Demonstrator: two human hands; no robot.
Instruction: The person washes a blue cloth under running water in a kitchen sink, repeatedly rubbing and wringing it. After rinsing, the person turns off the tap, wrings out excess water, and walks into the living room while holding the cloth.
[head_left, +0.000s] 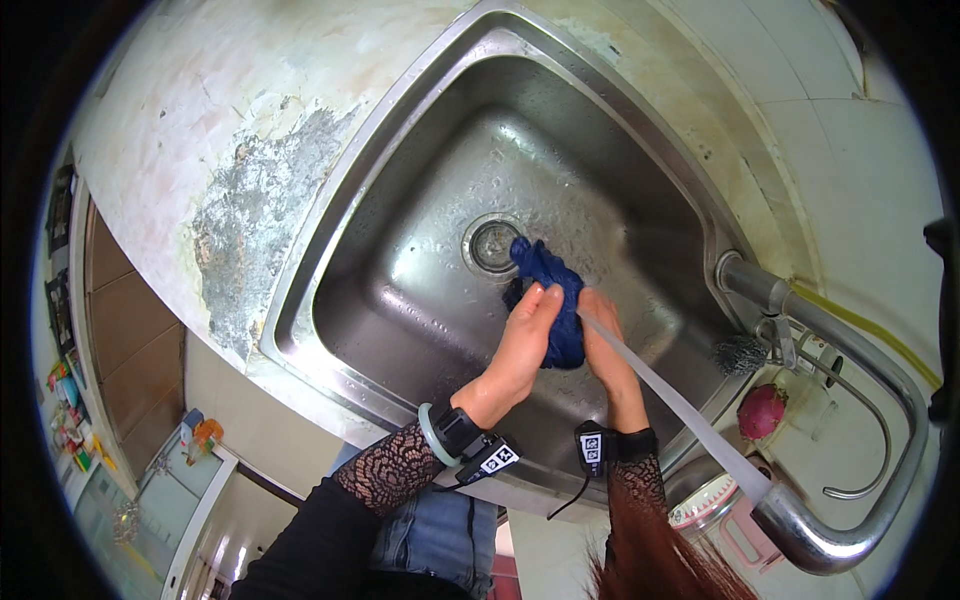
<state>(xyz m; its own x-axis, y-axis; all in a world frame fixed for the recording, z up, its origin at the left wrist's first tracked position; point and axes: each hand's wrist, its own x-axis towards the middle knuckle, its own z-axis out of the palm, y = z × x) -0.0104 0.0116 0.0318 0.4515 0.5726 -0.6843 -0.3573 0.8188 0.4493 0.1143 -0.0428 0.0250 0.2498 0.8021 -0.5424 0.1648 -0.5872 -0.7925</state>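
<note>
Both my hands grip a wet, bunched dark blue cloth (559, 277) over the basin of a stainless steel sink (450, 187). My left hand (517, 364) has its thumb on the near face of the cloth. On the other side, my right hand (609, 345) presses against it, fingers partly hidden by cloth and water. A stream of water (675, 397) runs from the faucet spout (780, 510) onto the cloth and my right hand. Part of the cloth hangs beside the round drain (495, 244).
A steel scrubber (741, 354) sits at the sink's right rim beneath the faucet pipe (862, 337). Close by lies a dragon fruit (762, 411). A pink-handled item (750, 534) is at lower right. The left countertop has a worn grey patch (262, 217).
</note>
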